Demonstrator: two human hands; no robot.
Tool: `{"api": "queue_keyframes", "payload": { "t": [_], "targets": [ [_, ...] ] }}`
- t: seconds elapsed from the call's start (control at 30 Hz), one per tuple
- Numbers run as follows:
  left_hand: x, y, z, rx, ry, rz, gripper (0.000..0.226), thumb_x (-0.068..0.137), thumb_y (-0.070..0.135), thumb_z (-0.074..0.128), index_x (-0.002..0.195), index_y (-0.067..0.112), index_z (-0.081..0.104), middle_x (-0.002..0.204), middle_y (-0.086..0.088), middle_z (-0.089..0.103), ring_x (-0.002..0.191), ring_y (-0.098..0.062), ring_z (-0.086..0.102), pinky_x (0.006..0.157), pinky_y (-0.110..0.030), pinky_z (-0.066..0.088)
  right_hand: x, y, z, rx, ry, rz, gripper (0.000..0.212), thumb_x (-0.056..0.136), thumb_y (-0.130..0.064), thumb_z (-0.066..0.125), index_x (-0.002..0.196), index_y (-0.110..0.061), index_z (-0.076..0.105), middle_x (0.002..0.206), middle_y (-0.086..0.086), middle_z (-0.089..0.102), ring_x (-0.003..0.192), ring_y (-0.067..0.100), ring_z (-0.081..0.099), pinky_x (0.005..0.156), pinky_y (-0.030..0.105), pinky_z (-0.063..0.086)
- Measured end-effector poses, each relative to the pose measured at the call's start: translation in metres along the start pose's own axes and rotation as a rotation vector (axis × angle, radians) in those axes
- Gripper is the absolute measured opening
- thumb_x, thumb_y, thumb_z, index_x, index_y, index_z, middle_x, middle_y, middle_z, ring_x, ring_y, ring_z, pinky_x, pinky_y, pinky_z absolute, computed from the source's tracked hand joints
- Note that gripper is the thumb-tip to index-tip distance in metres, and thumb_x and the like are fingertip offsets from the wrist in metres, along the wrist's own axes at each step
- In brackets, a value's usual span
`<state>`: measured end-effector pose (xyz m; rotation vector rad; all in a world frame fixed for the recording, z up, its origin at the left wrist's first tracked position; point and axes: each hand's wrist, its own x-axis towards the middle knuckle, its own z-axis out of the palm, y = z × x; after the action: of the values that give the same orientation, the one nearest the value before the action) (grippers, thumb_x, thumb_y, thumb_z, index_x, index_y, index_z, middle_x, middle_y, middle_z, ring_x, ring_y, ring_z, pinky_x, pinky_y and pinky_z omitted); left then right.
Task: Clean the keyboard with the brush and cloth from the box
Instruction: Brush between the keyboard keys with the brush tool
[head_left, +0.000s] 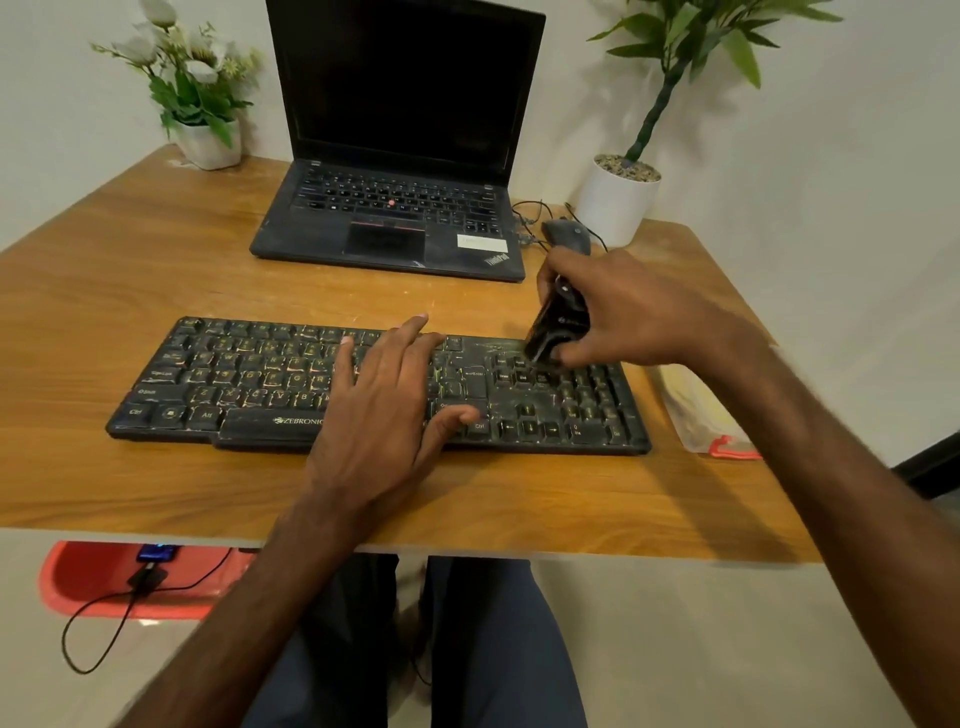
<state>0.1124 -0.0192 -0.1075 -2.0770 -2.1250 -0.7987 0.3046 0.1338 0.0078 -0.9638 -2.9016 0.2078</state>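
The black keyboard (234, 384) lies on the wooden table (156, 260), its long side parallel to the near edge. The left hand (384, 400) rests flat on the keys, a little right of the middle, palm down. Its fingers are straight and spread and point toward the top row, and the thumb stretches to the right, near the lower Ctrl key. This hand grips nothing; it only presses on the keyboard. Its forearm comes up from the lower centre of the view.

The right hand (618, 312) is above the right part of the keyboard, with the back of the hand turned up. Its fingers and thumb are curled round a black brush (553, 322). The brush is tilted, with the upper end toward the laptop and the lower end down on the keys between the Enter key and the number pad. The right forearm reaches in from the lower right, across the table edge.

Behind the keyboard stands an open laptop (400, 156) with a dark screen. A dark mouse (566, 234) with its cable is just beside it on the right. A white pot with flowers (208, 140) stands at the far left corner, and a white pot with a green plant (615, 197) stands at the far right. Near the right end of the keyboard lies a clear pouch (696, 410) with something pale yellow inside; what it is I cannot tell
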Motion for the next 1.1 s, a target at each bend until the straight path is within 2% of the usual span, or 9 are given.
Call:
{"api": "queue_keyframes", "payload": {
  "t": [0.07, 0.13, 0.3, 0.47, 0.53, 0.67, 0.83, 0.93, 1.1],
  "targets": [
    [0.001, -0.001, 0.001, 0.014, -0.006, -0.005, 0.091, 0.094, 0.074, 0.007, 0.145, 0.007, 0.042, 0.157, -0.012, 0.036, 0.143, -0.026, 0.037, 0.117, -0.064, 0.019, -0.007, -0.012, -0.003, 0.212, -0.131, -0.03, 0.053, 0.07, -0.024, 0.085, 0.11, -0.023, 0.05, 0.093, -0.012, 0.061, 0.082, -0.001, 0.062, 0.06, 0.014, 0.05],
    [0.002, -0.001, 0.003, 0.033, -0.025, -0.009, 0.089, 0.094, 0.074, 0.008, 0.145, 0.009, 0.042, 0.156, -0.013, 0.037, 0.143, -0.027, 0.037, 0.117, -0.064, 0.019, -0.007, -0.016, 0.002, 0.221, -0.206, -0.035, 0.054, 0.07, -0.025, 0.085, 0.11, -0.023, 0.05, 0.094, -0.01, 0.062, 0.08, 0.001, 0.062, 0.059, 0.016, 0.05],
    [0.001, -0.001, 0.006, 0.131, -0.1, -0.028, 0.085, 0.093, 0.075, 0.013, 0.147, 0.015, 0.039, 0.16, -0.009, 0.031, 0.147, -0.024, 0.031, 0.119, -0.063, 0.012, -0.001, -0.003, -0.001, -0.182, 0.046, 0.071, 0.06, 0.072, -0.031, 0.082, 0.118, -0.022, 0.044, 0.105, -0.001, 0.06, 0.093, 0.017, 0.06, 0.064, 0.025, 0.049],
    [0.0, -0.002, 0.008, 0.116, -0.084, -0.04, 0.073, 0.098, 0.064, 0.014, 0.146, 0.016, 0.039, 0.159, -0.008, 0.032, 0.147, -0.022, 0.031, 0.119, -0.062, 0.013, -0.02, -0.039, 0.008, 0.282, -0.176, -0.042, 0.054, 0.07, -0.028, 0.084, 0.112, -0.024, 0.05, 0.095, -0.01, 0.062, 0.081, 0.003, 0.064, 0.062, 0.019, 0.055],
    [0.0, -0.002, 0.009, 0.109, -0.074, -0.034, 0.065, 0.099, 0.058, 0.021, 0.144, 0.015, 0.041, 0.158, -0.009, 0.035, 0.145, -0.023, 0.034, 0.119, -0.062, 0.015, -0.021, -0.046, 0.015, 0.159, -0.159, -0.071, 0.057, 0.07, -0.031, 0.084, 0.113, -0.025, 0.047, 0.096, -0.009, 0.062, 0.082, 0.004, 0.062, 0.061, 0.022, 0.055],
    [0.001, -0.002, 0.009, 0.108, -0.069, -0.036, 0.062, 0.1, 0.055, 0.024, 0.143, 0.014, 0.043, 0.156, -0.01, 0.037, 0.144, -0.023, 0.036, 0.118, -0.063, 0.017, -0.015, -0.027, 0.006, -0.263, 0.084, 0.019, 0.06, 0.073, -0.032, 0.081, 0.116, -0.022, 0.041, 0.103, 0.002, 0.061, 0.093, 0.022, 0.062, 0.066, 0.034, 0.054],
    [-0.001, -0.001, 0.009, 0.098, -0.045, -0.04, 0.059, 0.101, 0.051, 0.024, 0.143, 0.014, 0.043, 0.156, -0.009, 0.038, 0.143, -0.022, 0.037, 0.118, -0.059, 0.014, -0.022, -0.05, 0.005, 0.162, -0.149, -0.074, 0.057, 0.071, -0.028, 0.083, 0.114, -0.024, 0.046, 0.096, -0.009, 0.062, 0.083, 0.004, 0.063, 0.061, 0.022, 0.057],
    [-0.001, -0.001, 0.008, 0.081, -0.042, -0.034, 0.057, 0.102, 0.049, 0.025, 0.142, 0.014, 0.043, 0.155, -0.009, 0.039, 0.143, -0.021, 0.037, 0.118, -0.058, 0.012, -0.019, -0.05, 0.011, 0.081, -0.17, -0.083, 0.059, 0.07, -0.029, 0.084, 0.114, -0.026, 0.045, 0.097, -0.01, 0.06, 0.084, 0.005, 0.061, 0.063, 0.022, 0.056],
    [0.0, 0.0, 0.006, 0.066, -0.043, -0.039, 0.057, 0.102, 0.049, 0.025, 0.142, 0.015, 0.045, 0.155, -0.008, 0.039, 0.143, -0.021, 0.037, 0.118, -0.058, 0.011, -0.022, -0.01, -0.004, -0.049, -0.025, 0.075, 0.057, 0.071, -0.029, 0.083, 0.114, -0.024, 0.046, 0.1, -0.006, 0.06, 0.091, 0.014, 0.062, 0.066, 0.026, 0.054]
  ]
}}
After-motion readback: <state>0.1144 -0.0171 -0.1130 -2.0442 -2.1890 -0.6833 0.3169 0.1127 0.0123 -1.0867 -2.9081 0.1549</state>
